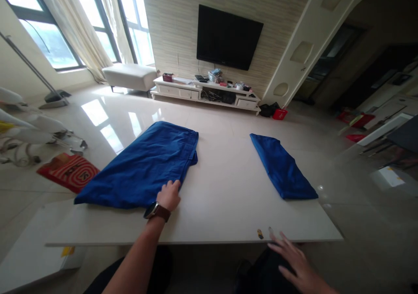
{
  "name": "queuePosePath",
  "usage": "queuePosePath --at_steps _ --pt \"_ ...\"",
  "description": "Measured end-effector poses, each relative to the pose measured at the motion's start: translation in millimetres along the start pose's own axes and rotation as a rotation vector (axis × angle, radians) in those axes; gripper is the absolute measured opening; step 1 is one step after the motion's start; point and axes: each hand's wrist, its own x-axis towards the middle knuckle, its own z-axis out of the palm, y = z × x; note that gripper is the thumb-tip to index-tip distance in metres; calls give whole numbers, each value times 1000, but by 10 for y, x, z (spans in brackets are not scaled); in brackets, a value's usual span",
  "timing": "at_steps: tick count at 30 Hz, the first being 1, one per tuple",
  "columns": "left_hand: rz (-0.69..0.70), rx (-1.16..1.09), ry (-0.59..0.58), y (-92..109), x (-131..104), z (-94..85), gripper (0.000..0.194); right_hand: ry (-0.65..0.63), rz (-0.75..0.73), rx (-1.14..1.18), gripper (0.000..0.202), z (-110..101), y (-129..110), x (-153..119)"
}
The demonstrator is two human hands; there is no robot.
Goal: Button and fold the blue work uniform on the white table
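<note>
A large folded blue garment (140, 168) lies on the left part of the white tabletop (225, 189), its stitched edge facing right. My left hand (169, 195), with a watch on the wrist, is at the near right edge of this garment. Its fingers are bent over the cloth and closed on the edge; the fingertips are partly hidden. A smaller folded blue cloth (282, 165) lies apart on the right side. My right hand (295, 261) hovers at the table's front edge, fingers spread and nothing in it, slightly blurred.
Two small stickers or objects, one a yellow figure (260, 233), sit near the front edge. A red bag (69, 172) stands beyond the table's left side. A white box (39, 246) is below left. Farther off are a TV cabinet (176, 90) and a bench (130, 77).
</note>
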Motion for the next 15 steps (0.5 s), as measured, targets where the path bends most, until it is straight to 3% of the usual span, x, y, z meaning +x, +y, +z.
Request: queuePosePath --at_steps 2,4,7,9,11,12,13,15 --pt "-132 74 20 -416 -53 63 58 31 -49 -33 46 192 -101 -272" --pt "-142 84 61 -727 -129 191 63 119 -49 -52 37 271 -174 -342" --pt "-81 65 159 -964 -206 349 56 208 -79 -45 38 263 -247 -276" --pt "-62 34 164 -1023 -167 292 41 225 -130 -44 40 245 -263 -231" --pt "-52 -41 108 -1066 -24 10 32 233 -165 -45 39 247 -245 -203" --pt "-50 -88 78 -1089 82 -228 30 235 -179 -43 39 254 -224 -189" --pt "-43 -134 59 -1110 202 -530 28 234 -194 -40 38 263 -198 -173" --pt "-33 -159 168 -1121 434 -1296 35 237 -214 -26 37 278 -151 -135"
